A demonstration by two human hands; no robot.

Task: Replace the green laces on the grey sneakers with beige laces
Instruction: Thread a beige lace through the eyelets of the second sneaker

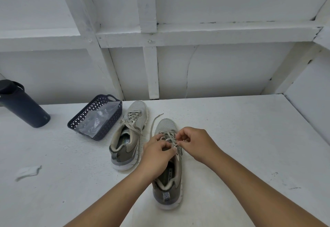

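Observation:
Two grey sneakers stand on the white table, toes pointing away from me. The left sneaker (127, 137) is laced with a beige lace tied loosely over its tongue. The right sneaker (168, 164) lies under my hands, partly laced in beige. My left hand (157, 152) pinches the lace over the eyelets on the shoe's left side. My right hand (194, 142) pinches the lace at the right eyelets. A loose beige lace end (155, 121) trails away past the toe. No green lace is in sight.
A dark perforated basket (107, 101) holding a clear plastic bag (97, 119) sits left of the sneakers. A dark tumbler (21, 105) leans at the far left. A crumpled white scrap (27, 172) lies near the left front. A white wall with framing rises behind the table.

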